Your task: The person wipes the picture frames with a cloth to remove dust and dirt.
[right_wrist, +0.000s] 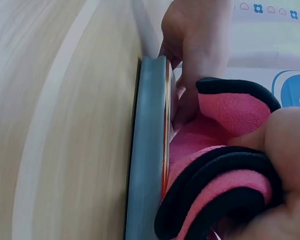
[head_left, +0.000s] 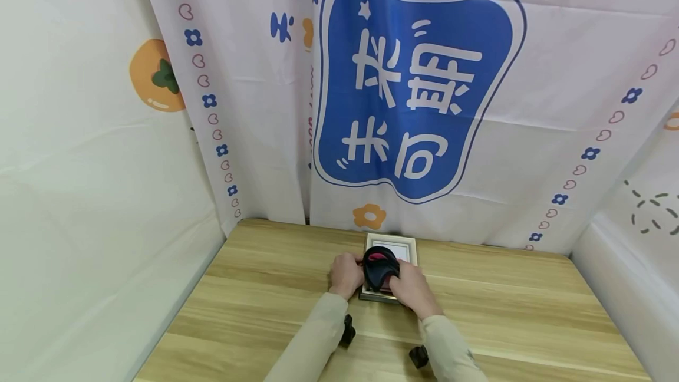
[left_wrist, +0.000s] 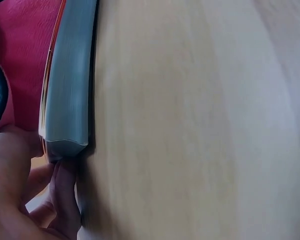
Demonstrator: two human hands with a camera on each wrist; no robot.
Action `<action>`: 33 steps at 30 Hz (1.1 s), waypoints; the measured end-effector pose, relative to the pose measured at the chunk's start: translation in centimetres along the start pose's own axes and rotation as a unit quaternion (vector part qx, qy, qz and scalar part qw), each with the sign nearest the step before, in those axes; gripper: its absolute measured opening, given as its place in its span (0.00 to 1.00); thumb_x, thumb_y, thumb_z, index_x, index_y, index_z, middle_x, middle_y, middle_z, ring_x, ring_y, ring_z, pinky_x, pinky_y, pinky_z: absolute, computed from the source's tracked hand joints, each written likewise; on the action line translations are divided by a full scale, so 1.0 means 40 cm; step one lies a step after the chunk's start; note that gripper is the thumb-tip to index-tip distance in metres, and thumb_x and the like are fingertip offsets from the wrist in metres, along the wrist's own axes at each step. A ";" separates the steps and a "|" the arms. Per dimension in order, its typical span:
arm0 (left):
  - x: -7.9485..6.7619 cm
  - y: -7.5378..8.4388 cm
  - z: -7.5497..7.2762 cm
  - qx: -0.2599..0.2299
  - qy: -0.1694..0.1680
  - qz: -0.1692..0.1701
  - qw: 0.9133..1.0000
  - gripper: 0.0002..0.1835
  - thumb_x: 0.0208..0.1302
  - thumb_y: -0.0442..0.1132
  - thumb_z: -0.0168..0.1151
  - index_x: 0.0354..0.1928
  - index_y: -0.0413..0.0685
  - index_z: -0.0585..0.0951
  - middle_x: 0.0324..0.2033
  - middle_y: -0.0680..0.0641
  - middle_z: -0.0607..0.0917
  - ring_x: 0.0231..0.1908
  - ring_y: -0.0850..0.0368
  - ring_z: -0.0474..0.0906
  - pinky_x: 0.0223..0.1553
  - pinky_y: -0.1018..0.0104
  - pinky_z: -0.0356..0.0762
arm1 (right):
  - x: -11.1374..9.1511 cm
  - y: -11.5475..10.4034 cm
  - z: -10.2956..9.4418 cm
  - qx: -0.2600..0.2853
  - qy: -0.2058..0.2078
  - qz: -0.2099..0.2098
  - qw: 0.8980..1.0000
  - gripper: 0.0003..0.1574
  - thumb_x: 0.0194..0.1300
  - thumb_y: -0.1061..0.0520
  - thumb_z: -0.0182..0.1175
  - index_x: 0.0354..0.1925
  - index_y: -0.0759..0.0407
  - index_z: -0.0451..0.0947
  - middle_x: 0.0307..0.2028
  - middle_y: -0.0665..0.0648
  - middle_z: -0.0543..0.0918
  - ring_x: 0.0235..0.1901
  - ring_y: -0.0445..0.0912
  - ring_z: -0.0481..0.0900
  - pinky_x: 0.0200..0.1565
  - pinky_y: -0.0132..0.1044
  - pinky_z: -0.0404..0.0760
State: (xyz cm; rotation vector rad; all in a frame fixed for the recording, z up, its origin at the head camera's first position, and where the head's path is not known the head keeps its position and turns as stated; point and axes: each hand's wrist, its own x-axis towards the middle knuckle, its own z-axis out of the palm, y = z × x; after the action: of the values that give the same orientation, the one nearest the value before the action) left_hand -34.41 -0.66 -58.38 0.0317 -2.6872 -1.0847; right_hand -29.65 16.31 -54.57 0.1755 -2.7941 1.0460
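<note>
A picture frame (head_left: 378,297) with a light, silvery border lies flat on the wooden table. My left hand (head_left: 346,276) grips its left side; in the left wrist view, thumb and fingers of that hand (left_wrist: 15,185) pinch the end of the frame's edge (left_wrist: 70,85). On the frame's face is a pink cloth with black trim (head_left: 378,269), bunched and folded over. My right hand (head_left: 412,289) holds this cloth against the frame. The right wrist view shows the pink folds (right_wrist: 235,112) curling out from the right hand (right_wrist: 295,165), beside the frame's edge (right_wrist: 147,140).
The wooden table (head_left: 504,305) stretches out to both sides of the frame. A white printed curtain (head_left: 276,181) hangs right behind the table's far edge, close to the frame's top. White fabric walls (head_left: 106,223) stand at the left and right.
</note>
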 end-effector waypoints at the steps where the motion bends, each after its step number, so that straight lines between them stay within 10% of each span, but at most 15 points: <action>1: 0.000 -0.003 0.000 -0.001 0.001 0.001 1.000 0.09 0.60 0.36 0.73 0.40 0.56 0.95 0.36 0.48 0.94 0.41 0.44 0.90 0.42 0.49 0.87 | 0.002 -0.004 0.003 0.003 0.000 0.000 1.000 0.05 0.59 0.63 0.58 0.28 0.54 0.77 0.29 0.54 0.83 0.30 0.48 0.77 0.34 0.43 0.75; 10: 0.007 -0.015 0.002 0.004 0.011 0.023 1.000 0.11 0.57 0.30 0.70 0.36 0.54 0.95 0.32 0.47 0.92 0.37 0.44 0.89 0.38 0.51 0.86 | 0.017 -0.026 0.013 0.064 -0.035 0.034 0.997 0.13 0.65 0.60 0.54 0.23 0.54 0.75 0.18 0.52 0.81 0.15 0.45 0.76 0.24 0.38 0.76; 16: 0.003 -0.024 0.010 0.028 0.048 0.054 0.997 0.08 0.51 0.29 0.70 0.28 0.51 0.91 0.26 0.46 0.90 0.32 0.45 0.88 0.32 0.49 0.84 | 0.015 -0.030 0.019 0.109 -0.040 0.060 0.991 0.11 0.64 0.61 0.54 0.25 0.55 0.71 0.27 0.54 0.82 0.25 0.46 0.76 0.30 0.38 0.74; 23: -0.005 -0.025 0.009 0.041 0.054 0.068 0.995 0.08 0.48 0.28 0.72 0.20 0.48 0.85 0.25 0.43 0.90 0.30 0.42 0.88 0.29 0.49 0.84 | 0.009 -0.025 0.026 0.223 -0.051 0.129 0.965 0.09 0.68 0.63 0.50 0.29 0.58 0.68 0.27 0.54 0.72 0.23 0.46 0.71 0.27 0.37 0.70; 30: -0.001 -0.025 0.010 -0.006 0.010 0.037 0.999 0.08 0.60 0.37 0.72 0.38 0.55 0.95 0.35 0.47 0.94 0.40 0.45 0.91 0.42 0.50 0.88 | 0.014 -0.008 0.018 0.322 -0.062 0.175 0.928 0.08 0.72 0.59 0.54 0.34 0.60 0.73 0.29 0.53 0.75 0.27 0.45 0.74 0.30 0.36 0.73; 33: 0.003 -0.024 0.014 -0.033 0.012 0.028 0.999 0.08 0.65 0.45 0.71 0.42 0.56 0.95 0.38 0.48 0.94 0.43 0.44 0.91 0.44 0.48 0.87 | 0.014 -0.005 -0.008 0.322 -0.051 0.178 0.929 0.08 0.73 0.58 0.58 0.43 0.63 0.78 0.38 0.55 0.80 0.39 0.47 0.77 0.42 0.37 0.75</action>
State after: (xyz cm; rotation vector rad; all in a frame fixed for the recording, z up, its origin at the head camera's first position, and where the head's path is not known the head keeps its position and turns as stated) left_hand -34.72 -0.97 -59.40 -0.0427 -2.6126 -1.1483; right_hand -30.12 16.35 -54.10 -0.2257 -2.5046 2.0697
